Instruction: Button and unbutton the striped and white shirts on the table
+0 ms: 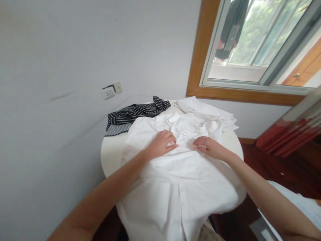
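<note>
A white shirt [175, 170] lies spread over a round white table [109, 157], its collar toward the wall and its near part hanging over the front edge. My left hand [163, 144] rests on the middle of the shirt, finger and thumb drawn together in a pinch at the cloth. Across a short gap, my right hand [207, 147] pinches the same cloth, its fingertips facing the left hand's. Between the hands and my body, a fold crosses the fabric. Just what sits between the fingertips is too small to see clearly.
A black-and-white striped garment [135, 112] lies at the table's back left. Folded white cloth [195, 103] lies at the back right. The wall carries a power socket [108, 92]; a wood-framed window [194, 77] is beyond. A red curtain [278, 134] hangs at right.
</note>
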Available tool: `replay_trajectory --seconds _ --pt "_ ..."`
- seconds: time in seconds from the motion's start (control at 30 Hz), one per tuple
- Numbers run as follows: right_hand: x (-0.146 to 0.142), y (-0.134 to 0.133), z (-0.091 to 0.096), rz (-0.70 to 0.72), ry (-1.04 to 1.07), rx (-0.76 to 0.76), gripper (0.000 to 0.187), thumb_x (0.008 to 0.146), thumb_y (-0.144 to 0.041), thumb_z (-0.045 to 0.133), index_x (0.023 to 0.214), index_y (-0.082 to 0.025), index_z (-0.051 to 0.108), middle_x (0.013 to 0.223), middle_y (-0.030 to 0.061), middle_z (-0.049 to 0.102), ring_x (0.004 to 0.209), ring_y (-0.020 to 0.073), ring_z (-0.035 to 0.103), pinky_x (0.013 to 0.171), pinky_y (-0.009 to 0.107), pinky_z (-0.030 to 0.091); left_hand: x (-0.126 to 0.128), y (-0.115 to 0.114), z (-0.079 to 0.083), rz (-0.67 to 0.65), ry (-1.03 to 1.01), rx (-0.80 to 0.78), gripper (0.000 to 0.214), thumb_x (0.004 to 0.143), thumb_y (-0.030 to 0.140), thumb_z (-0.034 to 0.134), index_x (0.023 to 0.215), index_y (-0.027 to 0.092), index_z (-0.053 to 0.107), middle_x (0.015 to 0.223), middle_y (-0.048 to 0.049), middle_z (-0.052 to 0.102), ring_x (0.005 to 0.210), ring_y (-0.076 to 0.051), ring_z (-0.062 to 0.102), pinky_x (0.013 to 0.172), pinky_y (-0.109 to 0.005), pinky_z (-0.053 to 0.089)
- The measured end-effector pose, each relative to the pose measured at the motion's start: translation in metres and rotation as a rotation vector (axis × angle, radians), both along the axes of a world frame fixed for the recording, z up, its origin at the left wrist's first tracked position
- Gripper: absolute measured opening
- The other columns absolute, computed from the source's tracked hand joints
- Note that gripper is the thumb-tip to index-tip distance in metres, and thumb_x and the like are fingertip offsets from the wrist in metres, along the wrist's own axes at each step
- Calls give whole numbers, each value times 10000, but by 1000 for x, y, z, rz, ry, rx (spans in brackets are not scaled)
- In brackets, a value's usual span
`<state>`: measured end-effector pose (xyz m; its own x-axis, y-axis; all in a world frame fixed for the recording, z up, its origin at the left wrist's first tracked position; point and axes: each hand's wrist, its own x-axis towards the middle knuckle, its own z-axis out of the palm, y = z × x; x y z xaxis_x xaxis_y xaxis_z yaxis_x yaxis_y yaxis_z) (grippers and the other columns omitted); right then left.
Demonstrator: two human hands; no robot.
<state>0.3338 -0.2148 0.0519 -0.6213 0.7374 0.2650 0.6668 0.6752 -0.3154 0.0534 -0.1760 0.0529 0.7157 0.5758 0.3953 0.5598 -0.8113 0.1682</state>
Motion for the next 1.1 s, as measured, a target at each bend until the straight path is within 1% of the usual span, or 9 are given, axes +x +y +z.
replay_trajectory --seconds 0.13,0.27,0.4,0.5,0.63,0.8,0.87,0.97,1.1 --pt "-4 23 -27 -127 -58 58 394 911 -406 466 1234 -207 573 1253 114 578 1166 242 522 978 408 425 1 -36 3 -95 141 13 319 856 504 510 823 206 618 940 -58 579 941 -206 490 846 -348 346" --pt "-15 35 -47 -212 -162 68 519 917 -489 426 1346 -201 476 1412 140 424 1315 274 376 1065 447 327 -11 -52 -3 -1 280 125 214 877 356 509 776 182 582 817 -72 600 848 -215 522 763 -359 347" --pt "-19 46 -55 -245 -186 70 525 927 -517 380 1350 -222 473 1431 131 402 1337 278 343 1080 462 294 -37 -46 6 144 394 129 229 869 335 479 732 184 583 632 -56 589 671 -199 548 727 -367 345" --pt "-21 51 -55 -266 -195 55 543 921 -542 371 1350 -223 472 1433 133 398 1332 284 350 1074 468 302 -63 -36 26 296 460 140 222 852 363 482 767 191 594 649 -61 621 675 -213 581 737 -370 345" --pt "-33 48 -56 -362 -202 58 613 905 -596 345 1368 -208 444 1452 163 355 1348 343 300 1057 559 271 -95 -24 49 556 615 113 164 842 315 503 897 185 586 688 -77 654 711 -248 615 753 -382 354" --pt "-45 40 -58 -431 -177 120 593 906 -578 362 1354 -200 454 1441 179 367 1343 359 291 1045 598 242 -113 -23 48 725 647 69 185 848 157 433 956 175 582 816 -119 666 801 -283 616 780 -436 378" --pt "-46 39 -56 -432 -169 113 559 906 -556 387 1336 -209 470 1429 171 386 1337 351 301 1039 598 249 -108 -25 43 698 552 142 216 841 124 413 932 178 602 990 -149 643 946 -304 582 818 -460 382" --pt "-49 37 -49 -374 -147 118 475 913 -469 431 1327 -240 472 1432 144 386 1340 329 295 1034 607 250 -84 -30 37 473 330 249 257 827 113 423 965 195 624 1220 -139 556 1133 -305 484 945 -482 345" --pt "-60 27 -38 -49 -113 149 425 904 -282 451 1329 -304 468 1461 62 361 1367 251 265 1088 518 222 -40 -37 23 163 194 162 316 817 102 425 1064 195 599 1197 -95 568 1138 -235 483 998 -395 361"
